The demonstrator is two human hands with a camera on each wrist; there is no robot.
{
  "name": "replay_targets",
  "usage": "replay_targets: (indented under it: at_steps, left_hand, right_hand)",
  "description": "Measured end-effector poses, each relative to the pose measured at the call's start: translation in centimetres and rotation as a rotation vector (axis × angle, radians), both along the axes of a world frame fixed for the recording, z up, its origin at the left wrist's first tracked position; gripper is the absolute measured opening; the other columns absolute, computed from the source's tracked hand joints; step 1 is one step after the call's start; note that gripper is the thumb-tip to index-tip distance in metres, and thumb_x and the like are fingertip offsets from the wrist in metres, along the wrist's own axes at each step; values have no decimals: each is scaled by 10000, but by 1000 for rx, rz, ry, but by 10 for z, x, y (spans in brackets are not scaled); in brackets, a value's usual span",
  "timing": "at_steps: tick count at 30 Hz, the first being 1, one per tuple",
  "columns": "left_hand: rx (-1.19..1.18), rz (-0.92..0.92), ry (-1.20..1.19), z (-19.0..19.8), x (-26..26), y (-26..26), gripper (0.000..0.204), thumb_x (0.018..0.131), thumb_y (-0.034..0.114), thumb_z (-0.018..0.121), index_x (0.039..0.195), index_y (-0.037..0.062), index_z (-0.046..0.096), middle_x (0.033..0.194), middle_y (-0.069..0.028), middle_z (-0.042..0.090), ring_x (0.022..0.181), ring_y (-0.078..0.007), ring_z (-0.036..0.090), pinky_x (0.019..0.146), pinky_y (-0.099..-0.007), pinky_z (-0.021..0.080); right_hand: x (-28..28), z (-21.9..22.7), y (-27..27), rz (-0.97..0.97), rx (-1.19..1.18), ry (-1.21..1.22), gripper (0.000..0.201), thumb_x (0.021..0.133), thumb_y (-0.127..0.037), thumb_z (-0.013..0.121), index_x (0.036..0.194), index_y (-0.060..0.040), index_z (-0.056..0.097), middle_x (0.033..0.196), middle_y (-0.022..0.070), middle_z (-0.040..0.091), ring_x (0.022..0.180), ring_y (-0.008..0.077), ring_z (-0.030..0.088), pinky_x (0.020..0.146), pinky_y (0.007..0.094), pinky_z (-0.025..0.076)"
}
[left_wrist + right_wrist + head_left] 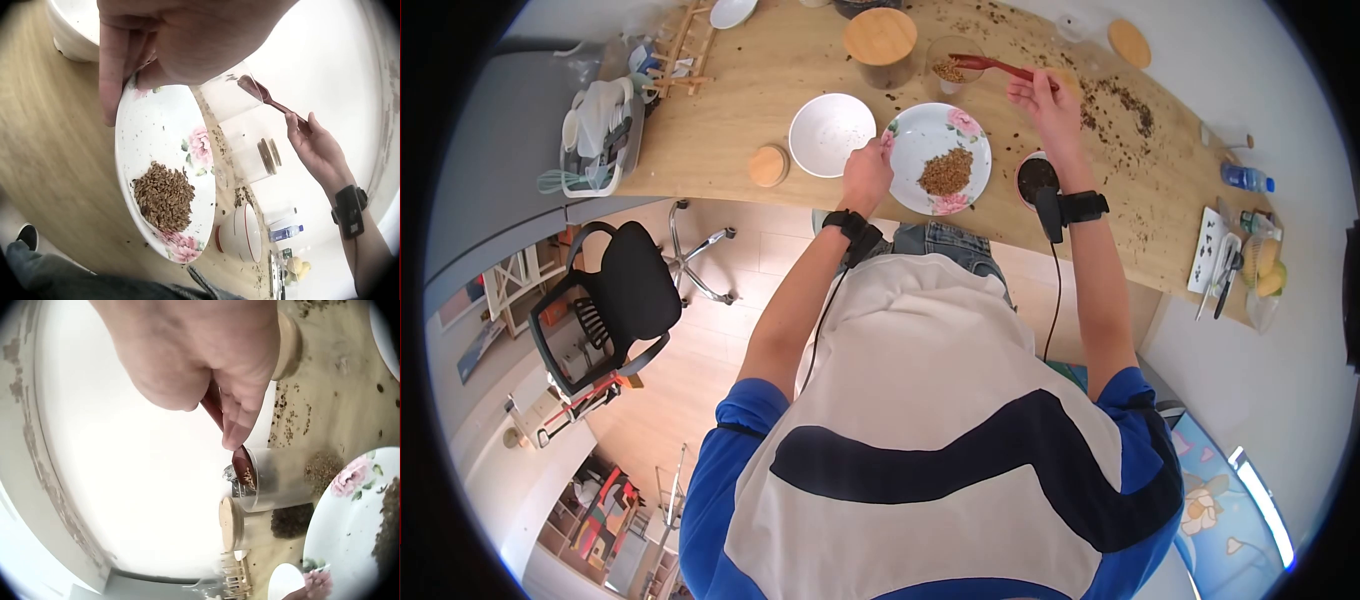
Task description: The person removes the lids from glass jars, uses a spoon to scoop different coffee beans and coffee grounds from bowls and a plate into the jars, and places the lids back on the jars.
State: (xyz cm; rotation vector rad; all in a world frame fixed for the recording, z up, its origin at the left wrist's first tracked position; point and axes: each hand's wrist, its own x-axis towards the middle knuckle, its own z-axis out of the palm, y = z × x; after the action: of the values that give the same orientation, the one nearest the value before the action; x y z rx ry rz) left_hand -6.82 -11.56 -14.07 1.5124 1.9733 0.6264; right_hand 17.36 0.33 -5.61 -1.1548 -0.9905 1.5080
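Note:
My left hand (867, 178) pinches the rim of a white plate with pink flowers (908, 145). A heap of brown grains (164, 195) lies on that plate, which looks tilted in the left wrist view. In my right hand (1050, 112) is the handle of a dark red scoop (998, 65). The scoop's bowl, with a few pale grains (249, 479) in it, is at the mouth of a clear jar (270, 469). More grains (322, 472) lie at the jar's bottom. Left of the plate stands a white bowl (832, 128), close to my left hand.
A wooden-lidded jar (881, 45) stands beside the clear jar. A round wooden lid (768, 166) lies by the bowl. Under my right wrist is a cup with dark contents (1034, 180). Spilled bits (1135, 108), a water bottle (1247, 178) and a dish rack (605, 140) are around.

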Motion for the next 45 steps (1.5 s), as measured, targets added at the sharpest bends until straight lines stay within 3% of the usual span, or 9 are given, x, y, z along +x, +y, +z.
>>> replay_targets:
  at_steps: [4, 10, 12, 15, 18, 24, 31, 43, 45]
  left_hand:
    - [-2, 2, 0, 1, 0, 1, 247, 881, 211, 486, 824, -6, 588, 712, -260, 589, 704, -419, 584, 639, -483, 467]
    - [-10, -10, 35, 0, 0, 3, 275, 893, 246, 468, 840, 3, 585, 710, -261, 589, 699, -432, 579, 640, -494, 463]
    - [-24, -5, 36, 5, 2, 5, 279, 894, 256, 464, 840, 12, 586, 708, -261, 589, 699, -432, 580, 642, -496, 463]
    - [-25, -9, 43, 8, 2, 6, 276, 893, 257, 467, 844, 15, 592, 709, -257, 591, 700, -429, 582, 644, -491, 467]
    - [55, 9, 51, 5, 3, 7, 250, 859, 236, 541, 808, 2, 613, 688, -246, 575, 655, -405, 576, 576, -456, 463]
    - [68, 20, 35, -1, 3, 4, 236, 859, 231, 543, 823, 11, 620, 689, -236, 579, 655, -397, 579, 574, -451, 465]
    - [57, 23, 31, 2, 4, -1, 213, 856, 210, 547, 852, 11, 621, 703, -232, 586, 667, -389, 587, 585, -436, 473]
    - [59, 24, 47, -1, 2, -5, 231, 853, 213, 554, 858, -11, 613, 713, -232, 595, 682, -378, 597, 598, -423, 478]
    - [90, 0, 21, -3, 0, -6, 272, 886, 235, 486, 825, -10, 585, 680, -250, 588, 662, -417, 583, 614, -478, 467]
  right_hand:
    - [-1, 10, -11, 87, 229, -230, 276, 943, -185, 441, 1109, 26, 505, 963, 134, 609, 843, 194, 610, 785, 295, 496]
    - [11, 35, -64, -64, 437, -614, 190, 911, -145, 501, 1008, 9, 559, 868, 80, 626, 732, 140, 602, 646, 247, 467]
    - [8, 38, -81, 73, 459, -937, 171, 873, -141, 552, 971, -4, 581, 792, 85, 619, 697, 175, 605, 622, 253, 464]
    - [8, 3, -89, 336, 799, -1073, 215, 827, -173, 599, 980, -24, 582, 800, 85, 599, 691, 215, 593, 609, 271, 468]
    - [9, -17, -99, 416, 865, -1232, 267, 777, -196, 638, 1000, -62, 578, 785, 87, 576, 694, 244, 568, 611, 329, 465]
    - [16, -30, -121, 565, 918, -1230, 312, 789, -227, 616, 1048, -66, 550, 830, 61, 574, 701, 214, 567, 605, 310, 469]
    - [1, -15, -112, 442, 923, -1181, 305, 785, -220, 618, 1045, -73, 557, 862, 54, 585, 770, 221, 577, 630, 317, 471]
    - [-8, -21, -135, 479, 820, -1075, 311, 812, -213, 591, 1089, -81, 539, 964, 75, 583, 817, 257, 576, 697, 352, 470]
    - [-9, -27, -137, 533, 822, -1083, 301, 812, -214, 591, 1079, -85, 543, 976, 73, 580, 819, 257, 575, 696, 352, 468]
